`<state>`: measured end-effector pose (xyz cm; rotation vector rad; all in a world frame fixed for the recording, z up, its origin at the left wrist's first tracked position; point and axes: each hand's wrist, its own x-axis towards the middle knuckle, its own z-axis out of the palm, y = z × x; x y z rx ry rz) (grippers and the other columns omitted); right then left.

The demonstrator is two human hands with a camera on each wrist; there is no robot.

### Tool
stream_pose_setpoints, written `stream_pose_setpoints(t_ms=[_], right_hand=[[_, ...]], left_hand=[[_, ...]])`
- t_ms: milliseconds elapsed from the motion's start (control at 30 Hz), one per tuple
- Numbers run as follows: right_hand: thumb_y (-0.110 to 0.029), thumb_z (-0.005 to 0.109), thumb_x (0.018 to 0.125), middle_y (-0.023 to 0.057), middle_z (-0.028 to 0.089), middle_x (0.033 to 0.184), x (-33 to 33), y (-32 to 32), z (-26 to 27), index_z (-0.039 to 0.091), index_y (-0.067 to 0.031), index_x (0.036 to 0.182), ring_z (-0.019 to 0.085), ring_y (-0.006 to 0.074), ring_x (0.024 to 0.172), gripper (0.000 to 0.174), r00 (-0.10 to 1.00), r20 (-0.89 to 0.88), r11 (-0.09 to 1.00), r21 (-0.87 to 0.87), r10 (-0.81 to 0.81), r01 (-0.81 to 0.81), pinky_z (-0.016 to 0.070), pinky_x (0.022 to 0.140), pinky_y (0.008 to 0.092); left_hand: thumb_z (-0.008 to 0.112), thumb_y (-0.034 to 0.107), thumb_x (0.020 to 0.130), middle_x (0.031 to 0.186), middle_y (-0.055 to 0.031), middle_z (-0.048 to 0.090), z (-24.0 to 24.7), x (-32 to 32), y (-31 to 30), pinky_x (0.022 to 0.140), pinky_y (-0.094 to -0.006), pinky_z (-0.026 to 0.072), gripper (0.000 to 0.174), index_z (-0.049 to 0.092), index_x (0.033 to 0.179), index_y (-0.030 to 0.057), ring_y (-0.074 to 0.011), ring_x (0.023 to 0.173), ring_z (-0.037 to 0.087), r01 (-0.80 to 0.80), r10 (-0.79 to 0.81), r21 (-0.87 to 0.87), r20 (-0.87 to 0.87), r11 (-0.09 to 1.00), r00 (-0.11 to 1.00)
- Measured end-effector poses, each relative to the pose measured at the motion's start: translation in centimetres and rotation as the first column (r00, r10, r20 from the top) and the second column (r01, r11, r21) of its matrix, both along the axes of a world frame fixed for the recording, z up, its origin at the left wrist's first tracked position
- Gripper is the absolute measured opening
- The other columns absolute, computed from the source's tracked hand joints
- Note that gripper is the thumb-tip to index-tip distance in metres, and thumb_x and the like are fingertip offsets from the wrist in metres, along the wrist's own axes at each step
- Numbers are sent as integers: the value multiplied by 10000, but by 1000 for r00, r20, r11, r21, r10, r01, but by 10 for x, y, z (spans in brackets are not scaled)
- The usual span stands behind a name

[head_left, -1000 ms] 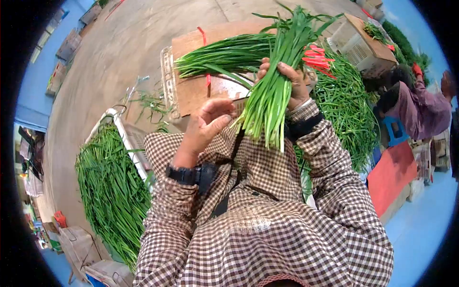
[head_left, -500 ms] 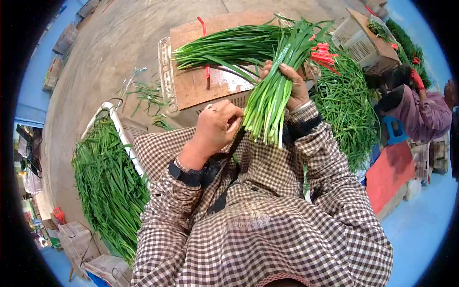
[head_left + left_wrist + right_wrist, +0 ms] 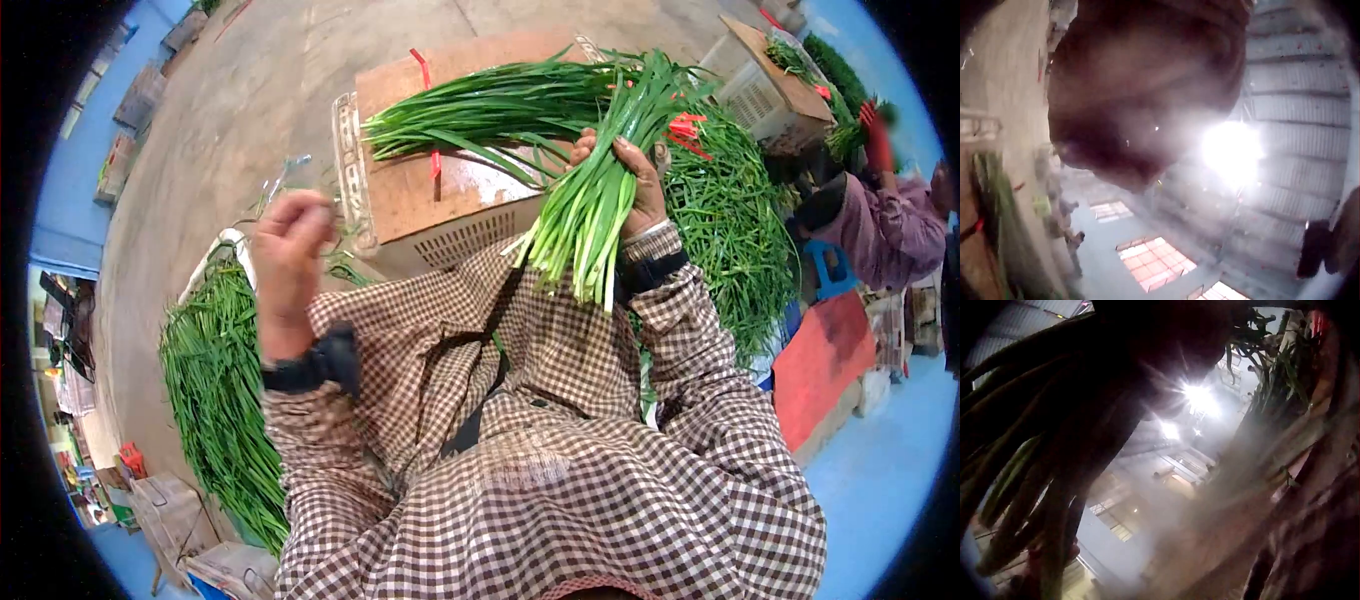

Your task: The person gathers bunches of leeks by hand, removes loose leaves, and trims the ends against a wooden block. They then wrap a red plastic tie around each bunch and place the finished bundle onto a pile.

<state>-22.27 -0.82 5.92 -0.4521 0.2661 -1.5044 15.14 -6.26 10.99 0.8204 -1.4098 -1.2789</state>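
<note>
My right hand (image 3: pixel 632 180) grips a bunch of green chives (image 3: pixel 588 215) upright in front of my chest, cut ends pointing down. In the right wrist view the chive stalks (image 3: pixel 1035 487) show dark and close against bright roof lights. Out to the left my left hand (image 3: pixel 290 228) is raised, well apart from the bunch; its fingers are curled and motion-blurred, and I see nothing in them. The left wrist view shows only a blurred hand (image 3: pixel 1147 94) against the roof.
More chives (image 3: pixel 480 100) lie on a brown board (image 3: pixel 410 190) atop a white crate in front of me. Red ties (image 3: pixel 686 126) lie to their right. Chive heaps sit in a crate at left (image 3: pixel 225 380) and at right (image 3: pixel 730 230). Another person (image 3: pixel 885 235) works far right.
My left hand was pinching at the bunch's lower end half a second ago; it has swung away up and to the left. The right hand still holds the bunch, slightly higher.
</note>
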Motion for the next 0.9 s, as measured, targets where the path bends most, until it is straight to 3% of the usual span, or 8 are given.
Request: stream_pose_setpoints(t_ms=[133, 167, 300, 367, 400, 467, 667, 900], right_hand=[[-210, 579, 846, 107, 593, 947, 4, 1, 8, 496, 3, 1102, 585, 232, 913, 343, 999, 19, 998, 57, -38, 36, 482, 863, 397], [-212, 579, 846, 105, 593, 951, 9, 5, 14, 497, 1, 1100, 589, 230, 905, 342, 985, -137, 994, 19, -101, 104, 487, 855, 391], [-217, 608, 828, 104, 597, 990, 4, -1, 10, 493, -4, 1133, 603, 226, 914, 390, 994, -89, 997, 27, -68, 71, 502, 837, 394], [-215, 617, 824, 104, 599, 994, 7, -8, 3, 487, -1, 1143, 603, 227, 926, 406, 994, -112, 1000, 3, -11, 12, 497, 855, 399], [-212, 621, 823, 106, 599, 995, 11, -12, 1, 485, 2, 1146, 603, 228, 933, 410, 991, -130, 1000, -19, 21, -24, 496, 863, 401], [-201, 613, 833, 123, 611, 998, 25, -14, 6, 497, 14, 1147, 612, 238, 935, 398, 994, -91, 998, 43, 55, -52, 506, 856, 405], [-213, 599, 850, 116, 613, 1022, 50, -29, 16, 478, 26, 1199, 618, 225, 943, 440, 941, -324, 994, -19, 94, -105, 522, 832, 366], [-393, 516, 904, 121, 629, 1045, 52, -46, 1, 511, 4, 1181, 644, 216, 882, 484, 818, -522, 961, 247, 241, -125, 535, 787, 378]], left_hand=[[556, 1, 816, 886, -99, 616, 26, 85, -77, 724, -295, 459, 173, 604, 982, 2, -165, 754, 548, 109, -94, 13, -405, 994, 909], [562, 32, 810, 950, -132, 598, 25, 95, -88, 750, -317, 458, 201, 601, 1005, 5, -206, 813, 552, -120, 124, -99, 33, 988, 992], [575, 191, 826, 1201, -220, 524, 9, 86, -133, 848, -390, 456, 303, 597, 1087, 39, -333, 1052, 550, -171, 855, -848, 516, 502, -49], [614, 247, 825, 1155, -198, 565, 1, 57, -124, 827, -383, 469, 348, 593, 1115, 56, -310, 998, 581, -148, 791, -778, 591, 611, 161], [639, 285, 820, 1076, -156, 612, -1, 21, -106, 782, -352, 483, 387, 595, 1114, 37, -248, 926, 606, -225, 479, -453, 591, 863, 649], [606, 258, 845, 985, -47, 625, -4, -59, -50, 728, -293, 474, 314, 622, 1065, 34, -135, 870, 573, 122, -125, 31, 351, 992, 928], [586, 519, 815, 1105, -123, 601, -114, -132, 23, 820, -410, 515, 626, 505, 1220, 49, -238, 950, 610, 824, -585, 330, -585, 461, 562], [571, 397, 869, 1098, -241, 583, -116, -136, 48, 707, -358, 565, 549, 446, 1247, 19, -290, 903, 638, 744, -344, 522, -668, 416, 660]])
